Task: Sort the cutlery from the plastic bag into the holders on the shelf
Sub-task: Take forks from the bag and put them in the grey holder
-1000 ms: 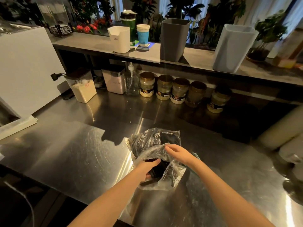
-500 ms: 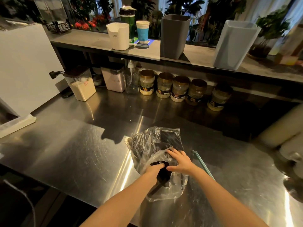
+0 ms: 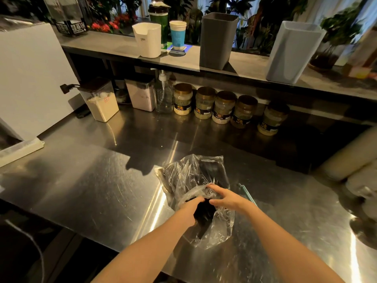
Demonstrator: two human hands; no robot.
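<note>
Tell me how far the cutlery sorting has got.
Done: nothing visible; nothing sticks out of the white holder, dark grey holder or light grey holder. In hand: right hand holds the plastic bag open, left hand reaches into the dark cutlery. Left: all sorting.

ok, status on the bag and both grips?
Left grip in plastic bag mouth, at black cutlery, fingers hidden. Right grip pinches bag rim open. Holders on shelf untouched; teal stick lies right of bag.

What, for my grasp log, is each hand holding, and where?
The right hand pinches the plastic bag at its open mouth. The left hand is inside, on the dark cutlery; its grip is hidden.
</note>
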